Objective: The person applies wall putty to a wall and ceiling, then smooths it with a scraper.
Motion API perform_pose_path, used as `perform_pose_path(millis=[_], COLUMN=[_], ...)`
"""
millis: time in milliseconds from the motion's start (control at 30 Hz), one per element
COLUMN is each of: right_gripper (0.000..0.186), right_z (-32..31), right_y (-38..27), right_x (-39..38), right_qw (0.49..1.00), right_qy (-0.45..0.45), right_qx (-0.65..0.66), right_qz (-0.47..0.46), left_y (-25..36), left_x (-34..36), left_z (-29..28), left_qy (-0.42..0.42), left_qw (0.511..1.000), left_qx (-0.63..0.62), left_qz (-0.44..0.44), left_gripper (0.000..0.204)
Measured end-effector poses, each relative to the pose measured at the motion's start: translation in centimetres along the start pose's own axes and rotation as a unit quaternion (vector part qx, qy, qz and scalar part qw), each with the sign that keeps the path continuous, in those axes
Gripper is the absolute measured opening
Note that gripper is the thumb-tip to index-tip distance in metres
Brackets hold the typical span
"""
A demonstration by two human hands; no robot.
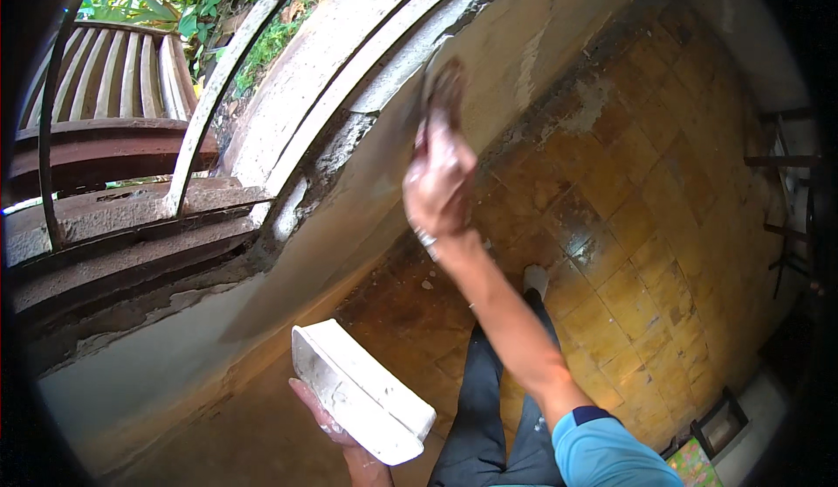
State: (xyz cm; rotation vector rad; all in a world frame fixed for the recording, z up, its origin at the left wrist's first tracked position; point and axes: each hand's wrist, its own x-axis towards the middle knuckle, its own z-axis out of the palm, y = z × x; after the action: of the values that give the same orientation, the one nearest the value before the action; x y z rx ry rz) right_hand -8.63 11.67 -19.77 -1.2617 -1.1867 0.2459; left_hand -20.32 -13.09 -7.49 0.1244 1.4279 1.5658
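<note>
My right hand (441,181), smeared with white, is closed around a small brownish hand tool (447,85). Motion blurs the tool, so I cannot tell its exact kind. It is at the beige wall (489,77), just under the pale, chipped sill (393,77). Lower down, my left hand (325,417) supports a white plastic tub (367,391) from beneath and its left side. The tub is tilted, with whitish smears inside; most of that hand's fingers are hidden behind it.
Curved white metal bars (209,94) rise from the ledge at left, with a slatted wooden piece (113,77) and plants (201,3) beyond. Below are yellow-brown floor tiles (646,304) with pale spots. Dark furniture (786,190) stands far right; a small dark frame (723,421) lies lower right.
</note>
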Motion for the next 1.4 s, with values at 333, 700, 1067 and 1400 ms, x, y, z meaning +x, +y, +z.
perform_pose_path(millis=[333, 700, 1067, 1400], right_gripper=[0.062, 0.06, 0.058, 0.055], right_z=[-4.7, 3.8, -3.5, 0.8], right_y=[-10.4, -8.8, -11.5, -15.5], right_x=[-10.9, -8.9, -10.1, -17.1], right_qw=[0.97, 0.999, 0.97, 0.964], right_qy=[-0.161, 0.033, -0.078, -0.196], right_qx=[0.113, 0.023, 0.061, 0.141], right_qz=[0.14, -0.011, 0.221, 0.11], left_y=[2.0, 3.6, 5.8, 6.6], left_x=[-1.4, -2.5, -2.7, -3.1], left_z=[-3.1, -4.1, -9.0, -12.3], left_qy=[0.041, 0.07, 0.054, 0.068], left_qw=[0.998, 0.99, 0.995, 0.993], left_qx=[0.05, 0.098, 0.057, 0.079], left_qz=[0.021, 0.075, 0.06, 0.06], left_gripper=[0.071, 0.07, 0.072, 0.073])
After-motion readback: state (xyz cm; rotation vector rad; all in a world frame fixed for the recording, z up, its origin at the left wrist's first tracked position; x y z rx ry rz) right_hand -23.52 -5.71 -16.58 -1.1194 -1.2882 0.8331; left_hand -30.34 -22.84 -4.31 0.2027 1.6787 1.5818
